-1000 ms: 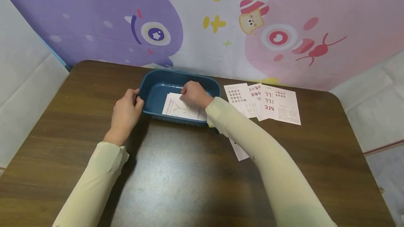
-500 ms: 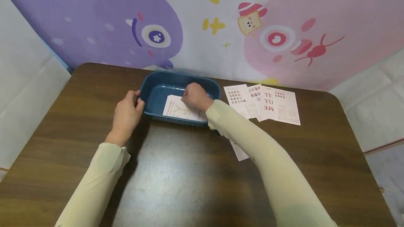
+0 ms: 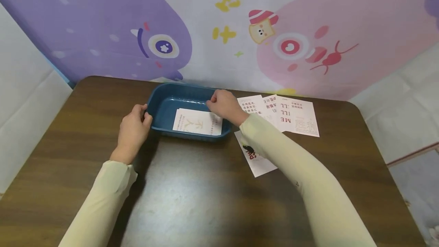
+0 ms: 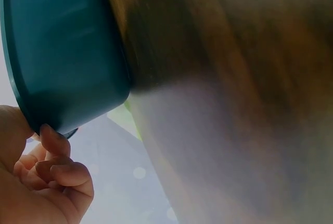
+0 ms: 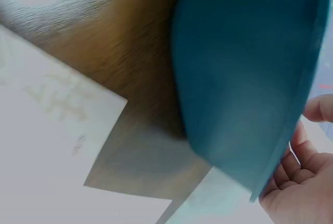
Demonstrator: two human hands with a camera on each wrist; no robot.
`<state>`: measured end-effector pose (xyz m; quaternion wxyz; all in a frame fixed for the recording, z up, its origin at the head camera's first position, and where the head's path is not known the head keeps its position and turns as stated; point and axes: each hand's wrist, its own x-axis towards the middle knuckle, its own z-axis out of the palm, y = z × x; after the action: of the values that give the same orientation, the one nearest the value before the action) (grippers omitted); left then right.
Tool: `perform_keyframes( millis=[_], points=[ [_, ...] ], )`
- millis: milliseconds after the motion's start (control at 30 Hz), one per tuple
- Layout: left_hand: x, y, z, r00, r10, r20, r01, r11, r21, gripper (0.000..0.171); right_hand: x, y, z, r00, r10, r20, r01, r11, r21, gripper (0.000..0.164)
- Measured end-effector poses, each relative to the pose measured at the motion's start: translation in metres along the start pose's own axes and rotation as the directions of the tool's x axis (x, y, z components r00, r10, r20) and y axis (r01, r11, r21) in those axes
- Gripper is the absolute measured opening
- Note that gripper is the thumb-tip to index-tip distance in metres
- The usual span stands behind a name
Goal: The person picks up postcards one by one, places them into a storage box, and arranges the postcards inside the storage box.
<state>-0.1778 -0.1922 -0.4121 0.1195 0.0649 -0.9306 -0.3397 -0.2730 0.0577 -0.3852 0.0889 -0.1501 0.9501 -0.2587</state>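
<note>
A dark blue plastic basin [image 3: 164, 111] stands on the table near its back edge, with white printed cards [image 3: 197, 122] lying flat against its front wall. My left hand [image 3: 133, 134] pinches the basin's left rim; the left wrist view has the thumb and fingers at the lip of the blue wall [image 4: 62, 47]. Over the basin's right end is my right hand [image 3: 228, 106], its fingers loosely bent and nothing visible between them. In the right wrist view a gap shows between thumb and fingers, beside the basin's rim [image 5: 307, 88].
Right of the basin, several printed cards [image 3: 302, 119] overlap in a fan on the wooden table [image 3: 192, 201]. A separate card [image 3: 260, 167] with red print lies nearer, partly under the right sleeve [image 3: 291, 163]. A cartoon cloth [image 3: 205, 64] hangs behind the table.
My right hand has let go of the cards in the basin and moved right and up toward the right rim. My left hand stays at the left rim. The view has shifted slightly.
</note>
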Motion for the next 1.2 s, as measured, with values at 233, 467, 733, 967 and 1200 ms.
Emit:
perform_keyframes(
  millis=[233, 467, 733, 967, 1200],
  points=[
    [0.001, -0.002, 0.0, 1.0, 0.01, -0.003, -0.01, 1.0, 0.016, 0.038, -0.013, 0.011, -0.016, 0.996, 0.048, -0.076, -0.043, 0.996, 0.073, 0.028],
    [0.0, -0.003, -0.002, 1.0, 0.002, -0.005, -0.002, 1.0, 0.022, 0.038, -0.026, 0.025, -0.031, 0.984, 0.143, -0.102, -0.135, 0.987, 0.083, 0.03],
    [-0.003, -0.006, -0.002, 1.0, 0.003, -0.01, -0.003, 1.0, 0.022, 0.038, -0.05, 0.052, -0.039, 0.979, 0.154, -0.136, -0.145, 0.987, 0.068, 0.034],
    [-0.002, -0.002, -0.002, 0.999, 0.031, -0.027, -0.031, 0.999, 0.026, 0.037, -0.068, 0.076, -0.046, 0.969, 0.211, -0.132, -0.204, 0.977, 0.066, 0.036],
    [-0.002, 0.001, 0.0, 1.0, 0.024, 0.002, -0.024, 0.999, 0.028, 0.039, -0.092, 0.103, -0.046, 0.956, 0.287, -0.055, -0.286, 0.958, 0.025, 0.041]
  ],
)
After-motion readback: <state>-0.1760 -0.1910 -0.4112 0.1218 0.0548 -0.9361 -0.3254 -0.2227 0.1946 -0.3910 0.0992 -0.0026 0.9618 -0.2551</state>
